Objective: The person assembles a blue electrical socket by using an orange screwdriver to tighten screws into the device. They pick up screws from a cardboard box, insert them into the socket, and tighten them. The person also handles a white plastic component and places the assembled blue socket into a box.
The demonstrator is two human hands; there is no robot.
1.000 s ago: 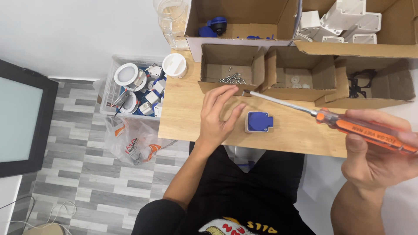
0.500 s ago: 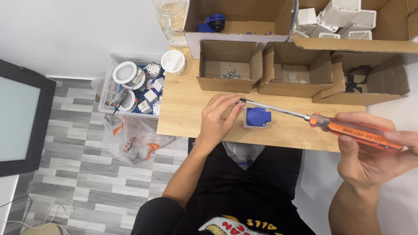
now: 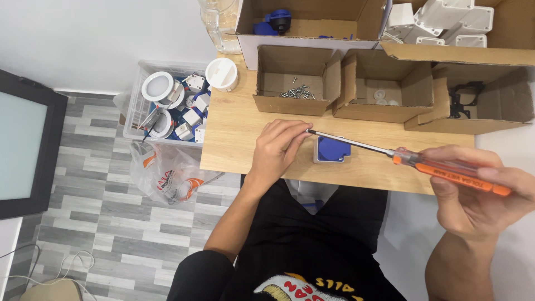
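Bright, even indoor light, soft short shadows, sharp focus throughout, with mild wide-angle stretching toward the edges.

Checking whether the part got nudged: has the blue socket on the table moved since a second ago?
No. The blue socket lies at the same spot on the wooden table, just below the gap between the screw box and its neighbour.

brown cardboard boxes (image 3: 290,83) on desk's far edge | white-orange plastic bag (image 3: 167,173) on floor | dark screen (image 3: 22,142) left
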